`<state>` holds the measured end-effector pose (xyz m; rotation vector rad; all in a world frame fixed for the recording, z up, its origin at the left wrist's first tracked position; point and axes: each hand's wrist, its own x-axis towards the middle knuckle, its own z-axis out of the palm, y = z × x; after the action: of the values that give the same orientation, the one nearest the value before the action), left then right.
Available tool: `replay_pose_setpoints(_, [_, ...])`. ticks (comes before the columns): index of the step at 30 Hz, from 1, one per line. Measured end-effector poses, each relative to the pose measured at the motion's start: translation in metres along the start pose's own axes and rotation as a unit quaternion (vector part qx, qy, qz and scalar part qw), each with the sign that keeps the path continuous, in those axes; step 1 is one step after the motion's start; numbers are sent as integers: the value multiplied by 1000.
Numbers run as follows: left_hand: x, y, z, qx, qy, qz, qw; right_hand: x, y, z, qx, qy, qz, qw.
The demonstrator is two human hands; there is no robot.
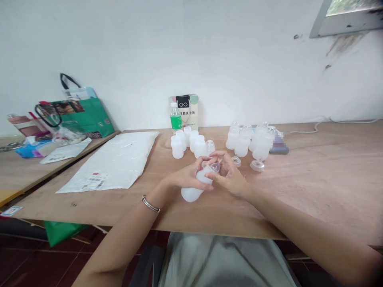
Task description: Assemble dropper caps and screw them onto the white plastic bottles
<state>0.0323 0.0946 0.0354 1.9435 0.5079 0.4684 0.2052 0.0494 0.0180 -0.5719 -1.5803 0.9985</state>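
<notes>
A frosted white baby bottle [191, 194] is tilted above the front of the table, its base toward the lower left. My left hand [191, 174] is closed around its body. The fingers of my right hand [226, 173] pinch a clear bottle top [214, 166] at the bottle's upper end. Whether that top is fully seated on the neck cannot be made out, as fingers cover part of it. Just behind my hands stand several open white bottles [177, 146] and a clear domed cap [210, 146]. Two loose clear nipples [257, 165] lie to the right.
Several capped bottles [241, 142] stand back right, beside a blurred purplish object [279, 142]. A white mailing bag [110, 159] covers the table's left part. Against the wall are a green-labelled water bottle [176, 119] and a paper bag [194, 113]. A green bag [89, 115] sits far left.
</notes>
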Motion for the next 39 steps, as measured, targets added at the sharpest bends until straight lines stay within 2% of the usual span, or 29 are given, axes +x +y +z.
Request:
replay_pose_setpoints(3, [2,-2,3,42,33,-16,998,1,7,-1,-36,63,28,997])
replay_pose_setpoints(6, [2,-2,3,63,93,-46,993,4,9,-3,-58,118,66,989])
replay_pose_setpoints(8, [2,-1,2,74,125,-66,987,6,7,-5,-69,118,107,985])
replay_pose_setpoints(11, [3,0,0,61,131,-95,985,7,3,-8,-46,93,156,982])
replay_pose_setpoints(15, [5,1,0,67,148,-98,982,7,1,-9,-6,89,155,984])
replay_pose_setpoints(18, [5,4,2,98,167,-88,977,7,2,-8,0,109,156,982])
replay_pose_setpoints(20, [4,6,4,82,158,-76,981,7,1,-8,3,117,154,981])
replay_pose_setpoints(22, [3,8,4,24,134,-72,988,7,-1,-9,13,105,140,984])
replay_pose_setpoints(26, [1,6,2,-155,49,-65,985,5,-6,-12,41,39,96,994])
replay_pose_setpoints(28, [0,4,1,-198,8,-47,979,3,-8,-13,45,3,86,995])
replay_pose_setpoints(31, [0,2,0,-186,4,-41,982,3,-7,-12,23,-6,73,997])
replay_pose_setpoints(35, [1,3,1,-156,27,-50,986,3,-2,-6,-26,64,64,996])
replay_pose_setpoints(37, [1,3,0,-153,29,-53,986,2,1,-3,-23,76,70,994])
replay_pose_setpoints(39, [0,4,-2,-147,38,-59,987,1,2,-3,10,60,77,995])
